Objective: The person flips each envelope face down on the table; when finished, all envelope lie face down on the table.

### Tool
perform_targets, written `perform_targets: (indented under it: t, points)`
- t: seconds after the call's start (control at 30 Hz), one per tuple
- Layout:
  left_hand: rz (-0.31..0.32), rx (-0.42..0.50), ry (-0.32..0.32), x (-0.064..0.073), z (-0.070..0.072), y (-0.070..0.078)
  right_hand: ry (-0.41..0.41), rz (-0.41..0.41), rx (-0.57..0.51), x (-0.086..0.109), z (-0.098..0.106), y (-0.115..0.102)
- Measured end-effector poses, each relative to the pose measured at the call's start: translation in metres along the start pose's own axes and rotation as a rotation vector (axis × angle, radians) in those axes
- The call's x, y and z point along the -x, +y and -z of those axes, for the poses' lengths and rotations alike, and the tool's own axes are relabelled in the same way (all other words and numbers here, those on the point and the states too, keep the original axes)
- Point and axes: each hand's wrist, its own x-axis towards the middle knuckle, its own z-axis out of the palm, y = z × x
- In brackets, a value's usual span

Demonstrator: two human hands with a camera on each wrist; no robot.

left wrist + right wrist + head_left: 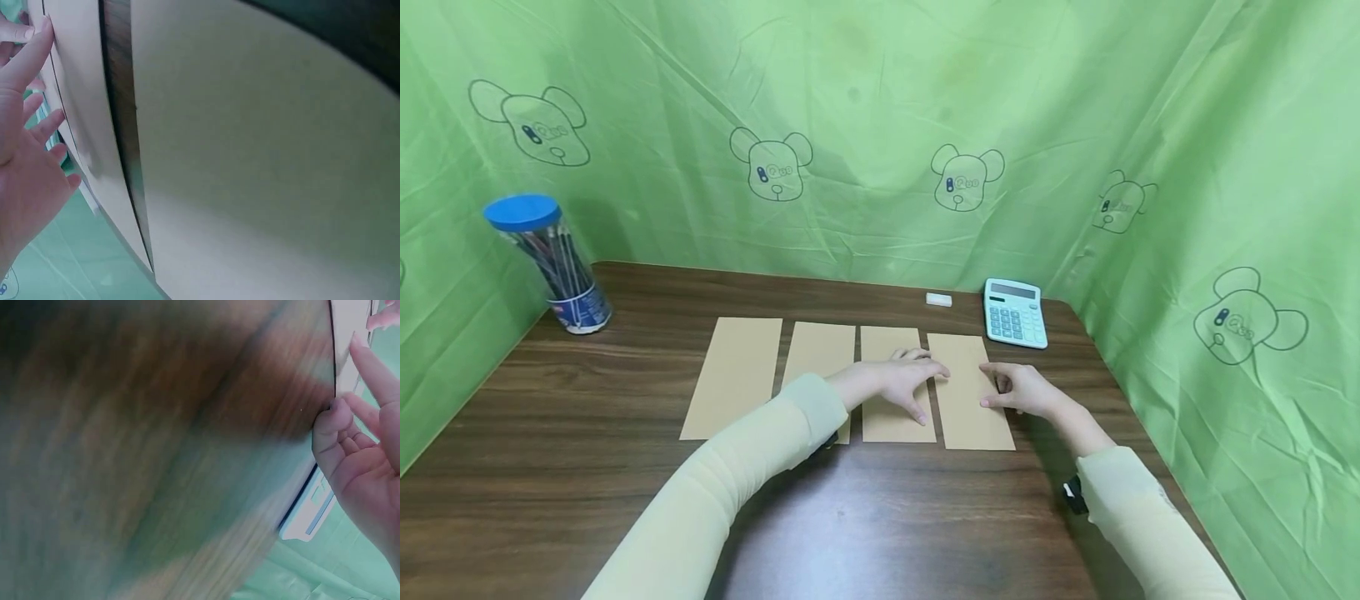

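Note:
Several tan rectangular paper sheets lie side by side in a row on the table, with narrow strips of wood between them. My left hand (907, 383) reaches over the third sheet (891, 342) from the left, fingers spread. Its fingertips are at the left edge of the rightmost sheet (973, 429). At that sheet's right edge is my right hand (1022, 390), thumb and forefinger apart, tips on the border. The left forearm covers part of the second sheet (823, 342); the leftmost sheet (741, 367) lies flat beyond it.
A light blue calculator (1015, 312) lies at the back right, near a small white eraser-like block (938, 299). On the back left stands a blue-lidded clear tub of pencils (561, 262). Green curtains (865, 125) hang around the brown wooden table (865, 517).

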Motion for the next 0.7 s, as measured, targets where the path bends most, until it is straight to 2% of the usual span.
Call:
perform_targets:
  t: [0.13, 0.27, 0.37, 0.43, 0.5, 0.63, 0.7]
  points:
    - [0.011, 0.015, 0.01, 0.0, 0.002, -0.003, -0.018, -0.002, 0.038, -0.006, 0.003, 0.001]
    - [0.006, 0.096, 0.087, 0.003, 0.005, -0.008, -0.006, -0.006, 0.038, -0.013, 0.004, 0.002]
    - [-0.005, 0.165, 0.16, 0.013, 0.014, -0.012, 0.034, 0.036, 0.062, -0.017, 0.009, -0.002]
    - [-0.002, 0.192, 0.193, 0.025, 0.025, -0.013, 0.063, 0.078, 0.097, -0.016, 0.013, -0.007]
    - [0.011, 0.183, 0.233, 0.04, 0.037, -0.014, 0.082, 0.12, 0.14, -0.013, 0.019, -0.014]
    - [0.044, 0.136, 0.326, 0.078, 0.062, -0.019, 0.112, 0.143, 0.199, -0.003, 0.035, -0.03]
    - [0.08, 0.093, 0.364, 0.101, 0.072, -0.023, 0.152, 0.139, 0.214, 0.005, 0.045, -0.037]
